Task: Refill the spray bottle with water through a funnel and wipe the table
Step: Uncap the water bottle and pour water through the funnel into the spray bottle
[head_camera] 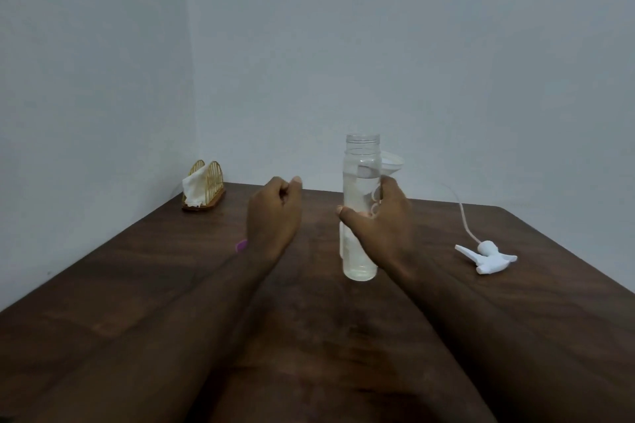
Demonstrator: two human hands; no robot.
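A clear spray bottle (360,161) stands upright and uncapped at the middle of the dark wooden table (137,285), with water in it. My right hand (381,227) grips its body, thumb in front and fingers round the far side. A white funnel (393,161) shows just behind the bottle's shoulder, mostly hidden. The white trigger spray head (488,256) with its dip tube lies on the table to the right. My left hand (275,213) hovers left of the bottle with fingers curled and nothing visible in it.
A gold wire holder with a white cloth (197,187) stands at the table's far left corner against the wall. A small pink thing (241,245) peeks out from under my left wrist. The table's right edge runs near the spray head.
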